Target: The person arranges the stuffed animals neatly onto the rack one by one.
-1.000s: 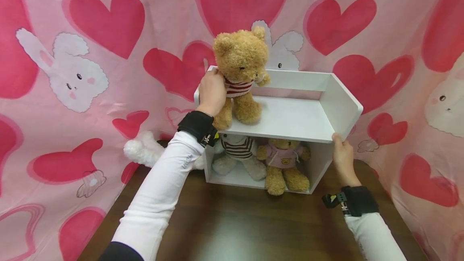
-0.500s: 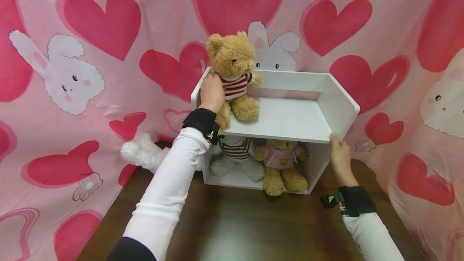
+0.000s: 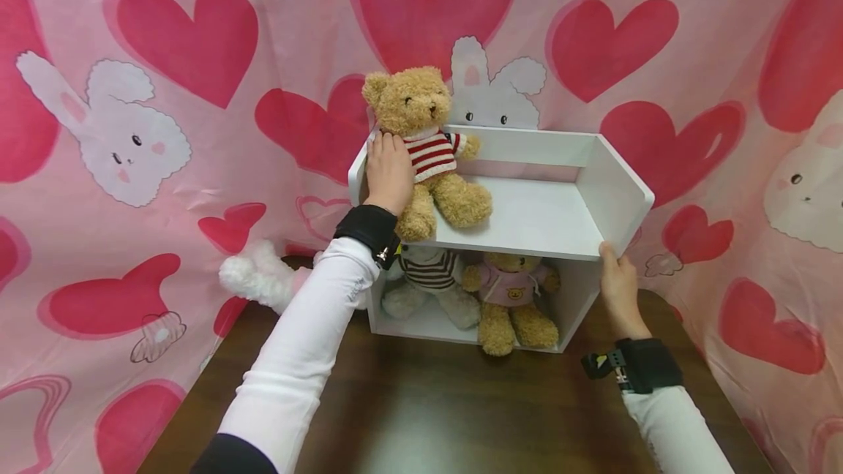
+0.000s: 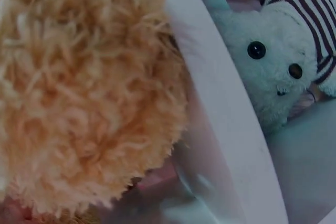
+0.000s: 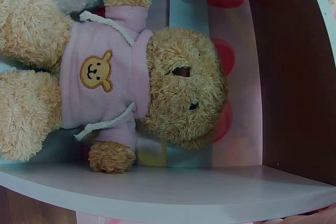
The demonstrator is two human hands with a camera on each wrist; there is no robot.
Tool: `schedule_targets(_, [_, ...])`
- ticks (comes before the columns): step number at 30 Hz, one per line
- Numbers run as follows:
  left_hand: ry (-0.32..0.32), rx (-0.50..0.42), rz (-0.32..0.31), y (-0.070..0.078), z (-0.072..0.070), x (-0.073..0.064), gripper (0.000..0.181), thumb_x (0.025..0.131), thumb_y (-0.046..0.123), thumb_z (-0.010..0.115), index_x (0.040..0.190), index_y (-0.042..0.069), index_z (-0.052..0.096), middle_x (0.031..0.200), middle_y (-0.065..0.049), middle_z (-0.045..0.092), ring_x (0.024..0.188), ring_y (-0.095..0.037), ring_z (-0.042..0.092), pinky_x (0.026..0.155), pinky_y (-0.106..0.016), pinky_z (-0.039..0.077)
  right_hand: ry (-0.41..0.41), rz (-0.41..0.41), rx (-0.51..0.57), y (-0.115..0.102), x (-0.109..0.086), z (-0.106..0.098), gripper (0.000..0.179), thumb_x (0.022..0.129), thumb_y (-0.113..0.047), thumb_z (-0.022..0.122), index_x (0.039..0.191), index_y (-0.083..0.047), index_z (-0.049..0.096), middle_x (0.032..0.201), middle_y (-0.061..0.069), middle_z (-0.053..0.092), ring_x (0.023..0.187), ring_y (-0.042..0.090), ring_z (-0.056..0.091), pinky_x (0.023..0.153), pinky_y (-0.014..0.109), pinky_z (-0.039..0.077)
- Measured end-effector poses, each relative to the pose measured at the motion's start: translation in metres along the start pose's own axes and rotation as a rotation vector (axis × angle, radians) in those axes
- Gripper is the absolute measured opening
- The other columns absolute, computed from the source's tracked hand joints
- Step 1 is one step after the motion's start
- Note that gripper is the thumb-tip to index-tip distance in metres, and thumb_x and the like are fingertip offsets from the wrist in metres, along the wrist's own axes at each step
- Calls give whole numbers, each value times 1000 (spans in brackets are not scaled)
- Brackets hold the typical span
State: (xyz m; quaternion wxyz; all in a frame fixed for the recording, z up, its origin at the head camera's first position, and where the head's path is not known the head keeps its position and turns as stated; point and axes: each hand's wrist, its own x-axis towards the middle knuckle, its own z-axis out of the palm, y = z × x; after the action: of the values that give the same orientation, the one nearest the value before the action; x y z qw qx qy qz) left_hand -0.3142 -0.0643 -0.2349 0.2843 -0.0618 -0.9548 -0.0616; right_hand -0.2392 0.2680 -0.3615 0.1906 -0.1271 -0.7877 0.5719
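A tan teddy bear (image 3: 431, 156) in a red-and-white striped sweater sits at the left end of the upper shelf, legs toward the front, facing slightly right. My left hand (image 3: 390, 170) grips its side, against the shelf's left wall; part of the bear's arm is hidden under the fingers. In the left wrist view, curly fur of the teddy bear (image 4: 89, 93) fills the left half. My right hand (image 3: 619, 287) holds the front right corner of the white two-tier shelf (image 3: 536, 211), where the upper board meets the side wall.
In the lower compartment sit a pale plush toy (image 4: 278, 61) in a brown striped top and a tan bear (image 5: 105, 72) in a pink hoodie. A white fluffy plush (image 3: 260, 276) lies left of the shelf on the brown table (image 3: 421, 408). A pink heart-print cloth (image 3: 309, 35) hangs behind.
The striped-sweater teddy bear has come down and left into a seated pose, its face turning toward the front. My left hand kept hold of it; the right hand stayed at the shelf corner.
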Motion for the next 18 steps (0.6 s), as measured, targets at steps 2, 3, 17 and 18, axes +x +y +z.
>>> schedule_targets(2, [8,0,8,1,-2,-1,47,92,15,52,128,-11,38,130,-25,41,129,-37,27,109,-43,17,-2,0,0,0,0,0,63,96,-42,29,138,5,32,139,26,32,125,38,32,105,50,21])
schedule_targets(3, [9,7,18,1,-3,-1,47,91,15,53,128,-11,39,130,-25,41,130,-36,27,109,-43,17,-4,2,1,1,0,-1,63,96,-42,29,138,5,31,140,25,32,125,38,31,105,50,21])
schedule_targets(17, [-306,-48,220,0,-49,-8,45,89,34,57,123,5,51,121,-12,51,113,-27,46,90,-42,40,30,-2,-5,1,0,2,60,95,-39,31,134,6,38,137,26,36,119,35,36,103,46,24])
schedule_targets(18, [-332,-68,239,0,-51,-8,42,89,33,58,120,5,54,119,-11,53,110,-26,48,89,-41,41,21,-3,0,2,0,2,61,96,-40,31,135,6,36,137,26,36,120,36,35,104,47,24])
